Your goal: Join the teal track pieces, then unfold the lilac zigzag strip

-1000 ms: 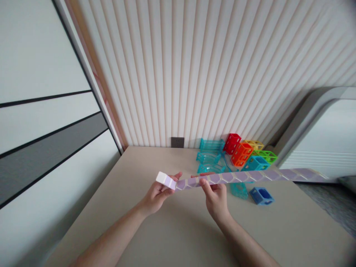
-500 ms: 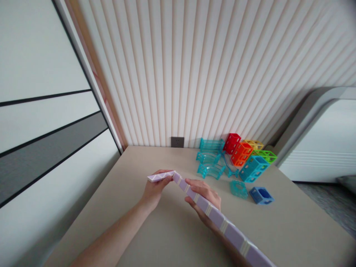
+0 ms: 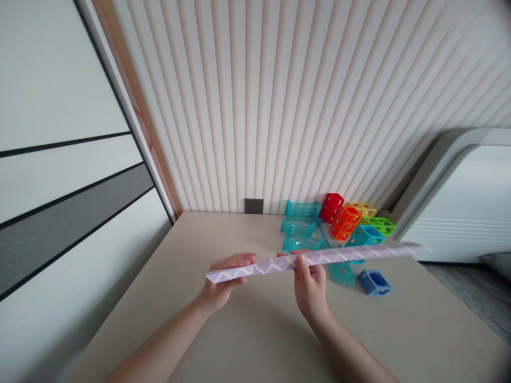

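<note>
Both hands grip a straight lilac twist-snake puzzle (image 3: 319, 258): left hand (image 3: 223, 279) closed on its near-left end, right hand (image 3: 309, 287) pinching mid-length. The long unsupported right span could sag or swing into the coloured blocks (image 3: 347, 221).

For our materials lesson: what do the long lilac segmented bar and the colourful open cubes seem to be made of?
Segmented bar: probably hard plastic, opaque matt lilac wedges with pale seams, held straight. Open cubes: likely moulded plastic, bright and slightly glossy, with lattice walls you can see through.

Coloured lattice blocks (image 3: 351, 226) on table (image 3: 247, 330)
</note>
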Motion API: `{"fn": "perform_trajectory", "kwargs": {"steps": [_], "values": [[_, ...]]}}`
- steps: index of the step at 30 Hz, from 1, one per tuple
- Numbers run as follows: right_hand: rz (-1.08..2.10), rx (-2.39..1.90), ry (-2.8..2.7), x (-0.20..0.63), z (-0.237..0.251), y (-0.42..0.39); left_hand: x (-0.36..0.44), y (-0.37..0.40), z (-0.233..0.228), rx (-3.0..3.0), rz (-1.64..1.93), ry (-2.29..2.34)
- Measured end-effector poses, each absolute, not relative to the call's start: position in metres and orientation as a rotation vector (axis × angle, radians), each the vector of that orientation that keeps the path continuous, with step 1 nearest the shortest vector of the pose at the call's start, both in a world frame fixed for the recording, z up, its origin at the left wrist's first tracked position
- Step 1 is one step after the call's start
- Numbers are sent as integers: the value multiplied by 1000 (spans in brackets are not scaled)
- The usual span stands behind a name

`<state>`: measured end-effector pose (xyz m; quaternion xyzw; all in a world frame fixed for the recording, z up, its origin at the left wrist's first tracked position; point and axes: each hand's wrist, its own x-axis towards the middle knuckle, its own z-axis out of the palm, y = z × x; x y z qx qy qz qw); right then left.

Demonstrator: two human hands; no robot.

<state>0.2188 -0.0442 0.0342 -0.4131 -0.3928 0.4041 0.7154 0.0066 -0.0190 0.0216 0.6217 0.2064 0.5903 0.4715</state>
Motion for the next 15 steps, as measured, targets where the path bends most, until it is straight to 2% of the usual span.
{"fn": "perform_trajectory", "kwargs": {"steps": [8,15], "values": [[848,-936,-834,218,31,-42,15,-24,8,1215,1290,408],[819,-985,-980,210,49,-60,16,-19,8,917,1406,491]]}}
